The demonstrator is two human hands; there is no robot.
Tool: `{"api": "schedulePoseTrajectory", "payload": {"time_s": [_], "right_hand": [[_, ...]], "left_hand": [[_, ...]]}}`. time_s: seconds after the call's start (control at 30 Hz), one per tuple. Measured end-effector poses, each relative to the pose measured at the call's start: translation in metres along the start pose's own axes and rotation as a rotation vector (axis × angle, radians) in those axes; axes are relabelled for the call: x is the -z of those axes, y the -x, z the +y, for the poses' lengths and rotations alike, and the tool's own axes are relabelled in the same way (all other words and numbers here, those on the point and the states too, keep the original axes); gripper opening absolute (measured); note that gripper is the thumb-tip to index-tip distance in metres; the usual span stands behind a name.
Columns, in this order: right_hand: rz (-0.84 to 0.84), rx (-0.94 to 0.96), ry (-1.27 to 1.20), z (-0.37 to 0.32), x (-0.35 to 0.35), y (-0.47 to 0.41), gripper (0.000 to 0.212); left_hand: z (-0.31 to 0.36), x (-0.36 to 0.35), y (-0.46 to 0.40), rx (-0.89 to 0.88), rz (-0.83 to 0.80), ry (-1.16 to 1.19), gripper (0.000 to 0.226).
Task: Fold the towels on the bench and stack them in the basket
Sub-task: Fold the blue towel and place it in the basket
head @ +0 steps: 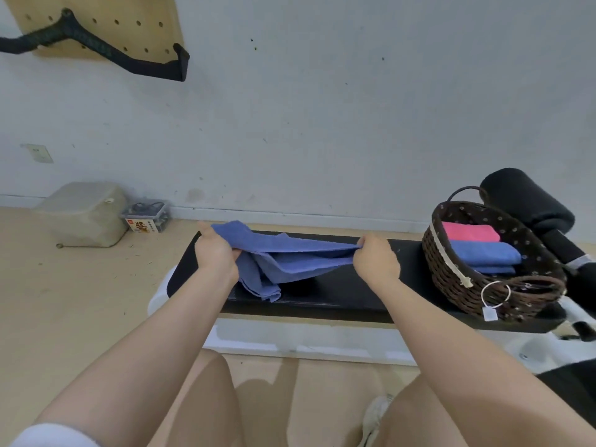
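Against a pale wall, the black bench carries a wicker basket (folded pink and blue towels inside). Left hand and right hand each pinch the blue towel, stretched between them above the bench.

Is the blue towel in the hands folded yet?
Not yet: the blue towel hangs stretched between left hand and right hand, its lower end bunched on the bench.

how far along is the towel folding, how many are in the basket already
Done: at least two folded towels lie in the wicker basket, a pink towel and a folded blue towel; more blue shows beneath it, possibly a third. In hand: the left hand and right hand hold a blue towel stretched over the black bench, not yet folded. Left: fold it and stack it. No other loose towel is visible.
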State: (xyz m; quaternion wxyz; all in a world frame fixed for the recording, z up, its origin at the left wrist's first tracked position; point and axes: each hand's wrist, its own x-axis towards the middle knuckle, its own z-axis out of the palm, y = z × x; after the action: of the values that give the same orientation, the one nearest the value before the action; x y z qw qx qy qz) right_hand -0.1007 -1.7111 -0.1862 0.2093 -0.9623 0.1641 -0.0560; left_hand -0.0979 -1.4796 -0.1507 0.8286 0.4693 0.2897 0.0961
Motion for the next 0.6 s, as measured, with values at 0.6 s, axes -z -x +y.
{"api": "schedulePoseTrajectory", "payload": {"time_s": [0.6], "right_hand": [[0.269,-0.423,-1.517,-0.003,0.067,-0.041,0.026]], "left_hand": [[0.011,-0.039,-0.015,-0.416,-0.185,-0.509,0.028]]}}
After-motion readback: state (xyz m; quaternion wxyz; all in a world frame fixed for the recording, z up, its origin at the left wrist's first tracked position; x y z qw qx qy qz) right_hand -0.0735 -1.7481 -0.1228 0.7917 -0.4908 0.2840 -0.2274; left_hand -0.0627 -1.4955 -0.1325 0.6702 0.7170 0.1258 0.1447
